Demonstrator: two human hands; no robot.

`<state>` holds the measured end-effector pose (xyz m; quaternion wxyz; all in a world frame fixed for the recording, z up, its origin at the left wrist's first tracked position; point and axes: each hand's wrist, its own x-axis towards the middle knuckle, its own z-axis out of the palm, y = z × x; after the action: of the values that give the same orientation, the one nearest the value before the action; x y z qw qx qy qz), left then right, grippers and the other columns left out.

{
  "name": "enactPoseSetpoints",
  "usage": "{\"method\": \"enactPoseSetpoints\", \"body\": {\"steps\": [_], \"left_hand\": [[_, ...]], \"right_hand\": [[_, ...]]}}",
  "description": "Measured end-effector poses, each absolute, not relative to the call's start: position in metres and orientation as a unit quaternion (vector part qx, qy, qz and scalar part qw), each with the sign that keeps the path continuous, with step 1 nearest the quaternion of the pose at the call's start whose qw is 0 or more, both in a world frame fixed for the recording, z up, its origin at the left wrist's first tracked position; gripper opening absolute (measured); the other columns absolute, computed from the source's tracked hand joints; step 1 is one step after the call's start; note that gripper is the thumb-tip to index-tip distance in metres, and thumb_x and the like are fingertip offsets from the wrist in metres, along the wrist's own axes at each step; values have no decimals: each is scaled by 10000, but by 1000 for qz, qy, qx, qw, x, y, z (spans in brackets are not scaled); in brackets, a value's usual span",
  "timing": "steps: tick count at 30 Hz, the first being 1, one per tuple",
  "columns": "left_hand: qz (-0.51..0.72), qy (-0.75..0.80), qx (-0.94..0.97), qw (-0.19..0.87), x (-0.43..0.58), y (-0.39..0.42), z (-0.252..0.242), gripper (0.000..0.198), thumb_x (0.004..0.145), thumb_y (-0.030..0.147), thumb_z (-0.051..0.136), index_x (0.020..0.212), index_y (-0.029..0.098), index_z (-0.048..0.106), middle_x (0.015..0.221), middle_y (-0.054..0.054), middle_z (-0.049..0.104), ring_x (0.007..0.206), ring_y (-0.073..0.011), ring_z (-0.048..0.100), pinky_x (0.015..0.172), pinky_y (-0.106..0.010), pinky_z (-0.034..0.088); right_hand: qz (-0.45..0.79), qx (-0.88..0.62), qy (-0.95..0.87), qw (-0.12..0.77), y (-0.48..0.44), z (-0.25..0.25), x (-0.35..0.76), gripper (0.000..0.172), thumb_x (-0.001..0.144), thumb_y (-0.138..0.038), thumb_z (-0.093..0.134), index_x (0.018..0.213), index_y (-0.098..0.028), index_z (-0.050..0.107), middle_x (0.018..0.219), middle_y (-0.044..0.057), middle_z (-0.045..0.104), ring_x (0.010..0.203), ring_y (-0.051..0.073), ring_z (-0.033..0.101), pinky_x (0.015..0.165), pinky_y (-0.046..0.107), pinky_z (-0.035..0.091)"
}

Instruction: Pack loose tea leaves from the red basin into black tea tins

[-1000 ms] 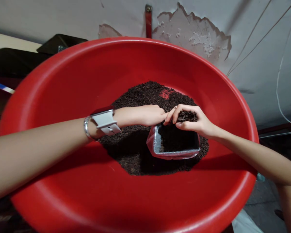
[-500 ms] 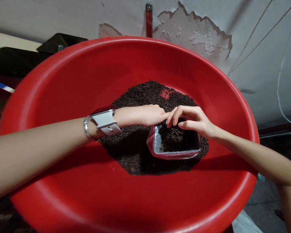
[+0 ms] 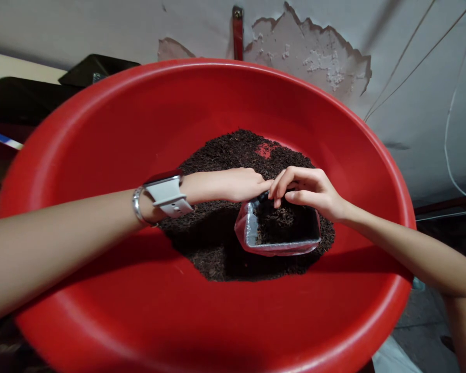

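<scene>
A foil-lined bag point(image 3: 277, 248) with clear, shiny outer film stands open-mouthed on a heap of dark loose leaves point(image 3: 213, 155), which look like tea. More leaves lie inside the bag. My left hand point(image 3: 236, 185) is closed at the bag's far left rim, one finger stretched along it; its other fingers are hidden beneath. Over the mouth hovers my right hand point(image 3: 308, 191), its fingers curved downward and a small gap between thumb and fingertips. The right fingertips sit close to the left finger, above the leaves in the bag.
A large red basin point(image 3: 120, 119) surrounds the heap and both hands. Behind it is a wall with peeling paint point(image 3: 314, 52) and a red bracket point(image 3: 238, 33). Dark trays point(image 3: 23, 98) are at the left, and thin cords point(image 3: 411, 62) hang at the right.
My right hand's fingers have shifted slightly right and their tips now point further down into the bag's mouth. The left hand and the bag stay almost still.
</scene>
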<state>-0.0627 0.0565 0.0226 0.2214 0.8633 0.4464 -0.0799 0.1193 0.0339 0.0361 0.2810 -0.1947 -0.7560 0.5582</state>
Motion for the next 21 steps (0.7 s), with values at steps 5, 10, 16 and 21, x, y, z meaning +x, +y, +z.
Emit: {"method": "enactPoseSetpoints", "body": {"steps": [5, 10, 16, 21], "left_hand": [[-65, 449, 858, 240, -64, 57, 21, 490, 891, 356, 247, 607, 151, 590, 598, -43, 598, 478, -118, 452, 503, -238, 315], [-34, 449, 870, 202, -65, 56, 17, 498, 912, 381, 240, 700, 153, 629, 670, -49, 627, 549, -137, 522, 567, -256, 368], [240, 379, 890, 83, -61, 38, 38, 383, 916, 302, 289, 1105, 159, 590, 1125, -78, 616, 1011, -200, 576, 883, -324, 433], [193, 272, 931, 150, -53, 7, 43, 533, 935, 441, 272, 1395, 186, 352, 1457, -59, 362, 1344, -225, 312, 1095, -346, 278]], "right_hand": [[546, -199, -765, 279, 33, 38, 119, 61, 777, -179, 541, 776, -136, 584, 781, 33, 628, 797, 149, 597, 810, 332, 466], [455, -278, -769, 353, 38, 44, 124, 122, 801, -267, 536, 770, -160, 587, 816, 28, 633, 820, 153, 595, 822, 328, 466], [351, -377, -713, 476, 62, 47, 135, 226, 857, -350, 433, 764, -183, 552, 826, 22, 611, 865, 142, 596, 860, 319, 449], [359, -396, -709, 460, 68, 41, 136, 250, 847, -386, 437, 754, -180, 543, 817, 17, 601, 856, 135, 585, 847, 303, 444]]}}
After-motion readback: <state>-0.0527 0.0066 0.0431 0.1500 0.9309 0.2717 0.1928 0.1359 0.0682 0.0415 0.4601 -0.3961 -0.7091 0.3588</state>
